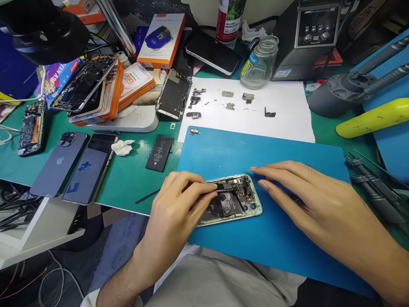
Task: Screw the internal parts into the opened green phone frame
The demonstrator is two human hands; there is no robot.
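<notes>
- Two bare hands work at an opened phone (235,209), which lies on the blue mat (275,145) at the near middle of the bench (134,181).
- Left hand (175,209): I see thumb and forefinger pressed together, pinching one end of a dark strip (225,186) over the phone's inside. I cannot tell whether it is loose or attached; if a cable holds it, a hard pull could tear that cable.
- Right hand (311,196): its fingers are stretched out and parted, gripping nothing I can make out, just right of the phone and apart from it. With no steadying from this side, I judge the phone could pivot under a sideways tug.
- A slip of the left pinch could drop the strip's edge onto the circuitry at the phone's right end.
- Far side: the white sheet (230,123) carries a metal plate (227,94), a bracket (248,97) and tiny specks (249,109); a brushing forearm could scatter them.
- Left of the mat, a black battery (159,154) lies flat; a leaning hand could bend it.
</notes>
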